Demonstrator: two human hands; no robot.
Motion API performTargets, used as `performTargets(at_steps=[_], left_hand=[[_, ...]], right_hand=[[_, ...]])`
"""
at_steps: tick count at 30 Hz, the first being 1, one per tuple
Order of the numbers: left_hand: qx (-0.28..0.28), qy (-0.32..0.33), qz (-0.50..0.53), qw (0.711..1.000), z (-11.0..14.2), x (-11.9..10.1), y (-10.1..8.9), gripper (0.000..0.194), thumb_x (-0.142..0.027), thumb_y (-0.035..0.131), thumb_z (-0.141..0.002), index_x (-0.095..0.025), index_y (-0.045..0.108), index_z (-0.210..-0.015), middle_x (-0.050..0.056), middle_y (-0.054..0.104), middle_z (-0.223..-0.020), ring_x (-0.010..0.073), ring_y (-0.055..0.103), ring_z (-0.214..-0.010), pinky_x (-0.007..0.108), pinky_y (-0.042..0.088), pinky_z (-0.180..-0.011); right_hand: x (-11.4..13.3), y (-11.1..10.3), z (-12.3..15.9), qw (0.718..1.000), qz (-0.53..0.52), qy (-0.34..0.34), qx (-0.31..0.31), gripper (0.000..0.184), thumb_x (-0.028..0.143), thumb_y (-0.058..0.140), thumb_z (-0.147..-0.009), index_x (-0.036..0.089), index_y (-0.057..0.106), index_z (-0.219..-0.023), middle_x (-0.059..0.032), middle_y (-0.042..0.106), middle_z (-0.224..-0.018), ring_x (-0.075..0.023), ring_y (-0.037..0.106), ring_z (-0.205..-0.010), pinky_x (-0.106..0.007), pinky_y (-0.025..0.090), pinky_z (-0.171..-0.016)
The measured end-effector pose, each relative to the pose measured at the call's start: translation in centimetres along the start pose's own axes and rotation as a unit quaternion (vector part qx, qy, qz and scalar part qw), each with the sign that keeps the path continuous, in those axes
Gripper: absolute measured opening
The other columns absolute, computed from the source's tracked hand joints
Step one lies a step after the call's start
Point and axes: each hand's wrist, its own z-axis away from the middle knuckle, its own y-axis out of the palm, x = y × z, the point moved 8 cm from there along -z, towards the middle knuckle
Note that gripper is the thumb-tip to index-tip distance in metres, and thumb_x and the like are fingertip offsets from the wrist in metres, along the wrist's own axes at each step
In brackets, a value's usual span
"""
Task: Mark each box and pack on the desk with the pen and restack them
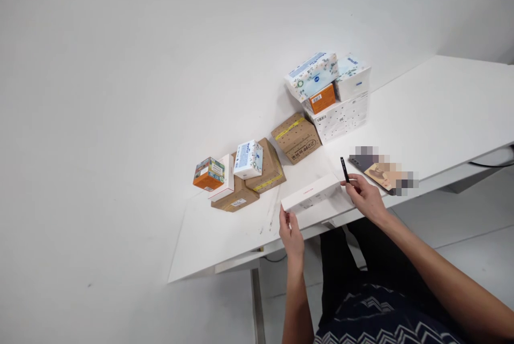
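Note:
A long white box with small red print on its upper face lies near the table's front edge. The fingers of my left hand are closed on its left end. My right hand grips a slim black pen-shaped tool that sticks up past the fingers. Its fingertips are also at the right end of the white box; whether they press on it I cannot tell. To the right of that hand lies a dark phone-like item with a picture on it, partly blurred out.
Tissue packs and an orange box are stacked on a white carton by the wall. Brown cartons stand to its left, some carrying smaller boxes. The white table extends right; a cable hangs at its edge.

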Motion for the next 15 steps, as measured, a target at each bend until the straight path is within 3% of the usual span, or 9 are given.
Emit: performTargets(at_steps=[6, 11, 15], left_hand=[[-0.003, 0.025, 0.02, 0.999, -0.4, 0.6, 0.4, 0.057, -0.046, 0.053, -0.084, -0.017, 0.042, -0.132, 0.015, 0.052, -0.133, 0.0222, 0.053, -0.118, 0.035, 0.04, -0.102], [0.015, 0.018, 0.047, 0.999, -0.7, 1.5, 1.7, 0.046, -0.041, 0.05, -0.085, -0.016, 0.043, -0.123, 0.015, 0.056, -0.124, 0.0205, 0.055, -0.116, 0.034, 0.042, -0.1], [0.005, 0.024, 0.043, 0.999, -1.0, 1.5, 1.7, 0.042, -0.04, 0.047, -0.087, -0.018, 0.043, -0.123, 0.014, 0.056, -0.124, 0.0195, 0.054, -0.117, 0.034, 0.041, -0.101]], right_hand=[[-1.5, 0.6, -0.5, 0.999, 0.029, 0.008, 0.011, 0.027, 0.038, 0.048, -0.083, 0.023, 0.054, -0.103, -0.0055, 0.074, -0.092, -0.012, 0.049, -0.046, -0.026, 0.039, -0.047], [-3.0, 1.2, -0.7, 0.998, 0.055, 0.017, 0.028, 0.028, 0.036, 0.048, -0.081, 0.023, 0.055, -0.105, -0.0056, 0.075, -0.091, -0.0175, 0.063, -0.06, -0.029, 0.046, -0.057], [-3.0, 0.9, -0.5, 0.999, 0.03, 0.029, 0.023, 0.03, 0.038, 0.048, -0.081, 0.023, 0.056, -0.105, -0.0054, 0.075, -0.09, -0.016, 0.06, -0.055, -0.028, 0.045, -0.053]])
